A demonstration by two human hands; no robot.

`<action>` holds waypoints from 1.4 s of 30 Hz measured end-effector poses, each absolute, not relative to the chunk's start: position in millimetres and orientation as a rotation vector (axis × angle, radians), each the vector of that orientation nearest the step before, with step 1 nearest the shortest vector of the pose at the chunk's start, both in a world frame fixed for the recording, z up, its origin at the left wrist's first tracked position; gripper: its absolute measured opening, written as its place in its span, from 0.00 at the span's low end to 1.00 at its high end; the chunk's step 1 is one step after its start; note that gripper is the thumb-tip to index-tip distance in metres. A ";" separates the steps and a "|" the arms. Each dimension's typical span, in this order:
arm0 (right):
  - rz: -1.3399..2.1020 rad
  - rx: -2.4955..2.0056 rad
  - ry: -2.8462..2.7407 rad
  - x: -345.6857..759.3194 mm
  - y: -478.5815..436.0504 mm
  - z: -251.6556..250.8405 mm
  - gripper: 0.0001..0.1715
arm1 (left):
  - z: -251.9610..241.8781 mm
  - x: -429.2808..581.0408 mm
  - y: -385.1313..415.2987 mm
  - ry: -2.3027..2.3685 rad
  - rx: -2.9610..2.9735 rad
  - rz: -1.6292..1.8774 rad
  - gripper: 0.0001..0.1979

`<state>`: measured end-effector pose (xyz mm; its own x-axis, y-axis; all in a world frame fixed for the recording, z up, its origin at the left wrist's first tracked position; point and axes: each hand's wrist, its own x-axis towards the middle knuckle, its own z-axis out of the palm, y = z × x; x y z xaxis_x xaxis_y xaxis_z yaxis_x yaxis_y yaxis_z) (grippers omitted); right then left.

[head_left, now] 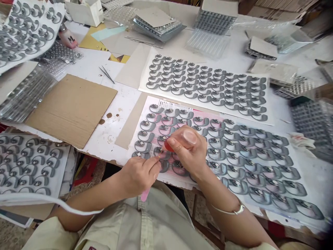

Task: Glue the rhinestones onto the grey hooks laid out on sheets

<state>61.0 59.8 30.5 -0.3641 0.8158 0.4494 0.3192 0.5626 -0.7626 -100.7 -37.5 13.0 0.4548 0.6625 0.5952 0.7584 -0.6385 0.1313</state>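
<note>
Right hand holds a red-tipped squeeze bottle

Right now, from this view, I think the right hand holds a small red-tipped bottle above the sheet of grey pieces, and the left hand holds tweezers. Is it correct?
Not quite: the left hand holds a pink stick, while the tweezers lie on the table; the head view shows this. The right hand does hold the small red-tipped bottle above the sheet of grey pieces.

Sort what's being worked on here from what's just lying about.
In use:
left hand, holding a pink stick
right hand, holding a small red bottle
sheet of grey curved pieces

Lying about:
tweezers
cardboard sheet
clear plastic tray
</note>
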 end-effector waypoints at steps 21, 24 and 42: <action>0.656 -0.844 -1.923 61.7 60.7 26.4 0.13 | 10.1 -100.9 -38.2 -1.263 -2.544 -0.986 0.11; 0.646 -0.838 -1.927 61.7 60.6 26.7 0.13 | 9.6 -100.9 -38.9 -1.271 -2.539 -0.979 0.11; 0.581 -0.814 -1.946 63.5 60.4 25.6 0.11 | 9.0 -101.5 -38.9 -1.271 -2.551 -1.015 0.11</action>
<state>63.5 60.4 25.6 -0.3604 0.7388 0.5694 0.3060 0.6703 -0.6761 -101.5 -38.9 9.0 0.4241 0.6670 0.6126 0.7446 -0.6418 0.1834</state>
